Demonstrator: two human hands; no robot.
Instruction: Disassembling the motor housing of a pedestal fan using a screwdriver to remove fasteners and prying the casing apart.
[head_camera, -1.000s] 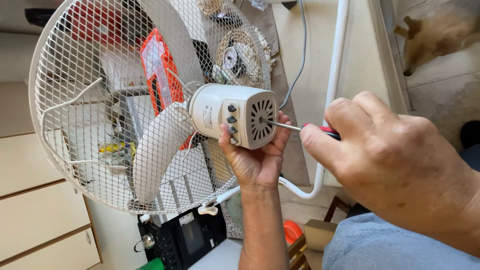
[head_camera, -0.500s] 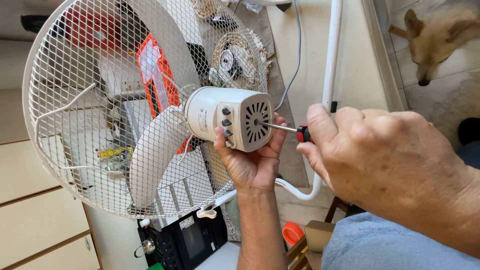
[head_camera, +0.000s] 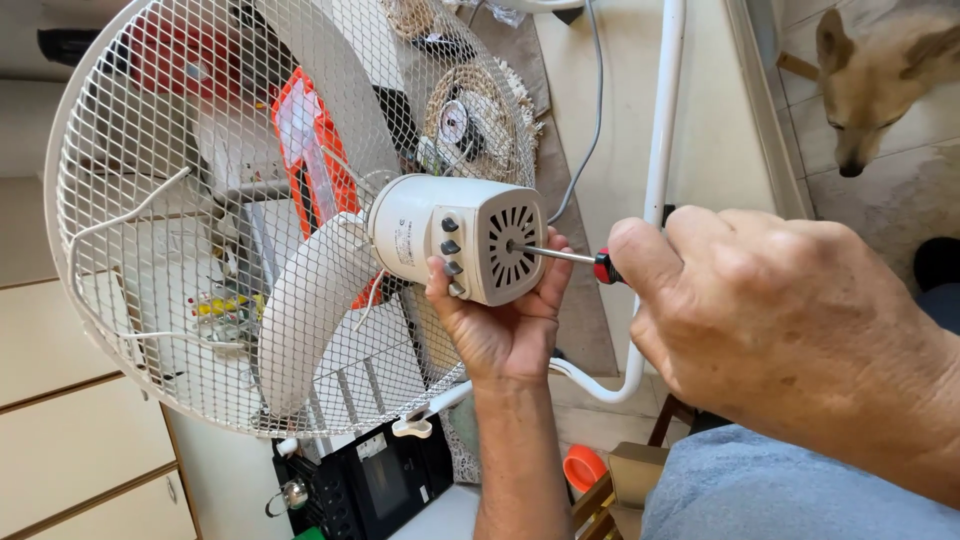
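Left hand (head_camera: 505, 325) is cupping the fan motor (head_camera: 455, 250) steady, fingers wrapped underneath, while right hand (head_camera: 770, 320), fingers clenched, is driving a screwdriver (head_camera: 560, 255) into its rear.

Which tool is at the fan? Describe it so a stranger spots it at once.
Find the big white wire fan cage, then the boxy motor housing cradled by the left hand. The screwdriver sticks into its vented back, gripped by the right hand: thin steel shaft, red-and-black collar.

One fan (head_camera: 300, 230), one screwdriver (head_camera: 565, 257), two hands (head_camera: 505, 325), one dog (head_camera: 880, 80)
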